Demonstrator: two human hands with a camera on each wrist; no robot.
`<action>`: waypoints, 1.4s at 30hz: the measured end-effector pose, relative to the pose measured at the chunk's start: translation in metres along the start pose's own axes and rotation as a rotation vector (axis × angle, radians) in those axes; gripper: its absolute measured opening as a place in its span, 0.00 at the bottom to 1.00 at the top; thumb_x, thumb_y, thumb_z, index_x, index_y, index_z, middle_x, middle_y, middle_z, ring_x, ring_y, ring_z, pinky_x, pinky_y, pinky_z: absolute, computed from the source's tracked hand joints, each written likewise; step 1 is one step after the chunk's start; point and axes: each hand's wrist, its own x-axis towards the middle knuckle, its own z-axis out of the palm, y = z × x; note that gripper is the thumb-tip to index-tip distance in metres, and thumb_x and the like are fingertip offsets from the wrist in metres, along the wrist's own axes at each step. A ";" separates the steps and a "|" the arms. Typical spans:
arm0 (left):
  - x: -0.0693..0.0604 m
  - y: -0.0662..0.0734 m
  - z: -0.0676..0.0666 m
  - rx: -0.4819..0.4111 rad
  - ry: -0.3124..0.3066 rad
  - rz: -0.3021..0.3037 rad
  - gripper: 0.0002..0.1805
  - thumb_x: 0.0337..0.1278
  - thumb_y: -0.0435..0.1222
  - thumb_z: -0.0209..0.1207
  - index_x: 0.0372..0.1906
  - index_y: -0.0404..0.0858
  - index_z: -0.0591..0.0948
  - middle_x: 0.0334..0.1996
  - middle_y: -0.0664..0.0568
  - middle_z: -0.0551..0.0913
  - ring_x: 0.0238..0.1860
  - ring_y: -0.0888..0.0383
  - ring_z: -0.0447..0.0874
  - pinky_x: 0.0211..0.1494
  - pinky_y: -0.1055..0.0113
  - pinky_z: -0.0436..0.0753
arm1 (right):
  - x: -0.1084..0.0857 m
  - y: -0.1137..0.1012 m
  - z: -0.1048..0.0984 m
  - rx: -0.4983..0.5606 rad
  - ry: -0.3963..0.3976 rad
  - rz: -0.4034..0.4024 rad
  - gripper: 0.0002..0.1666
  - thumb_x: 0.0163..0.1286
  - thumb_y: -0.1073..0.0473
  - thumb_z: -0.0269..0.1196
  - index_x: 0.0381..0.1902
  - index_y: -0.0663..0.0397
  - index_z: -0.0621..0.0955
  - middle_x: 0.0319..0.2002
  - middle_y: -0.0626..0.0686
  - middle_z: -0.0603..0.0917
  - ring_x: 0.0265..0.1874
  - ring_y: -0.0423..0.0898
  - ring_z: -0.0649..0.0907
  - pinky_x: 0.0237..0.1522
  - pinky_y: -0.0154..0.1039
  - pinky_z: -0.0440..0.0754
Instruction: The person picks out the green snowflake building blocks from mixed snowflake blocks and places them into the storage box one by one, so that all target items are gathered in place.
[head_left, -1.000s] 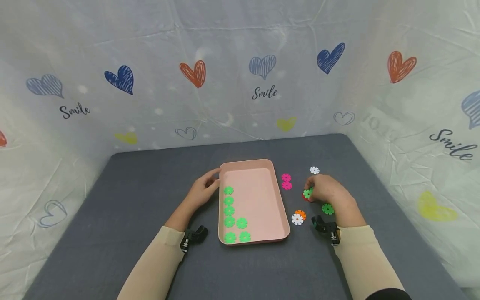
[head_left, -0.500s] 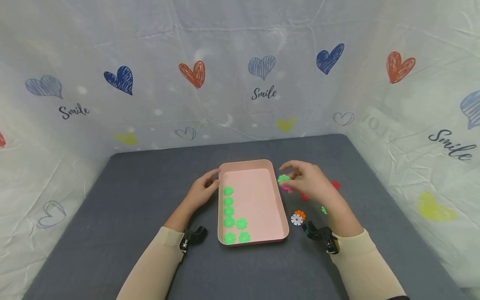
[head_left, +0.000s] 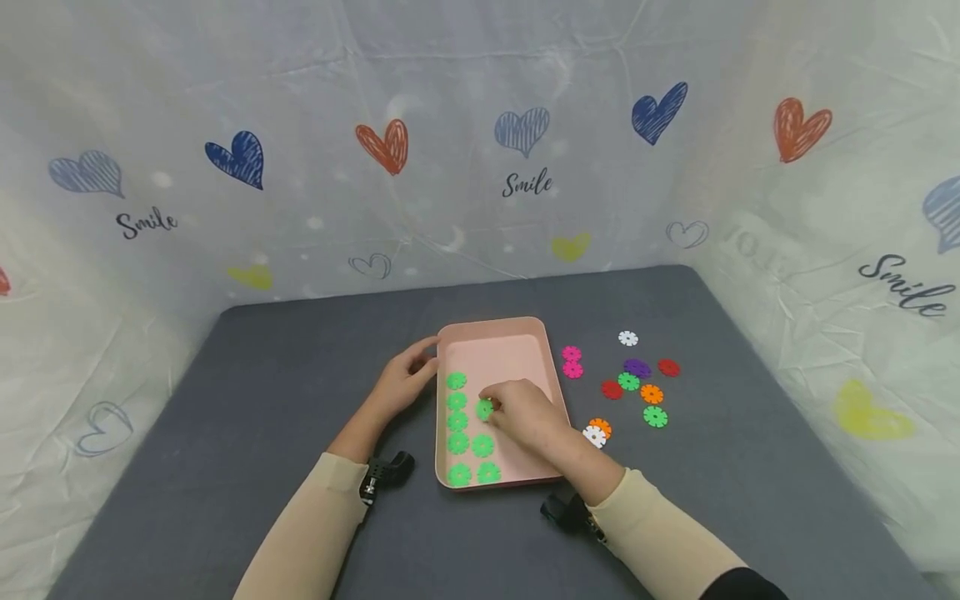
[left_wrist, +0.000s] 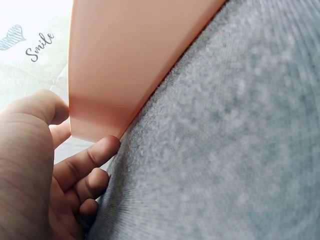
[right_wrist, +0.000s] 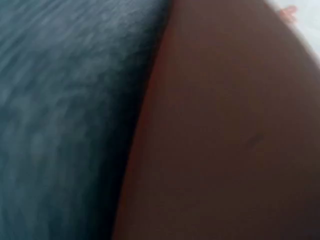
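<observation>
Inside the pink tray [head_left: 517, 350], my right hand [head_left: 528, 414] pinches a green notched plastic disc [head_left: 483, 410]. The disc is just behind another green disc [head_left: 483, 446] of the right column. A column of several green discs [head_left: 457, 421] runs along the tray's left side. My left hand [head_left: 403, 385] rests against the tray's left wall, its fingertips touching the outside, as the left wrist view shows at the tray wall [left_wrist: 125, 60]. The right wrist view is dark and blurred; the right fingers do not show there.
Right of the tray lie pink discs [head_left: 572, 369], a white disc [head_left: 627, 338], a purple disc [head_left: 637, 367], red discs [head_left: 669, 367], green discs [head_left: 655, 416] and orange discs [head_left: 652, 393]. A white disc [head_left: 595, 436] overlaps an orange one near the right forearm. Printed sheeting surrounds the grey tabletop [head_left: 315, 350].
My right hand has picked up a green disc from the loose pieces and carried it left into the tray. My left hand has stayed at the tray's left wall.
</observation>
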 end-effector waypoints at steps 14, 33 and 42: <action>0.001 -0.001 0.001 -0.008 -0.006 0.004 0.25 0.77 0.42 0.58 0.74 0.43 0.74 0.41 0.46 0.86 0.32 0.54 0.77 0.39 0.57 0.74 | -0.005 0.006 -0.013 -0.109 -0.075 -0.074 0.24 0.71 0.62 0.68 0.64 0.51 0.83 0.31 0.48 0.75 0.27 0.43 0.72 0.31 0.37 0.73; -0.001 -0.001 -0.001 0.001 -0.009 -0.001 0.26 0.77 0.41 0.58 0.74 0.43 0.73 0.44 0.45 0.86 0.37 0.54 0.81 0.44 0.53 0.76 | -0.043 0.120 -0.139 -0.104 -0.162 0.350 0.19 0.61 0.69 0.70 0.52 0.65 0.85 0.45 0.63 0.84 0.38 0.55 0.80 0.42 0.52 0.79; 0.000 0.000 0.000 -0.001 -0.009 -0.005 0.26 0.77 0.42 0.57 0.74 0.44 0.73 0.42 0.46 0.85 0.34 0.54 0.78 0.41 0.55 0.74 | -0.040 0.143 -0.130 -0.086 -0.137 0.407 0.15 0.58 0.71 0.72 0.43 0.61 0.83 0.38 0.59 0.80 0.32 0.52 0.77 0.35 0.47 0.77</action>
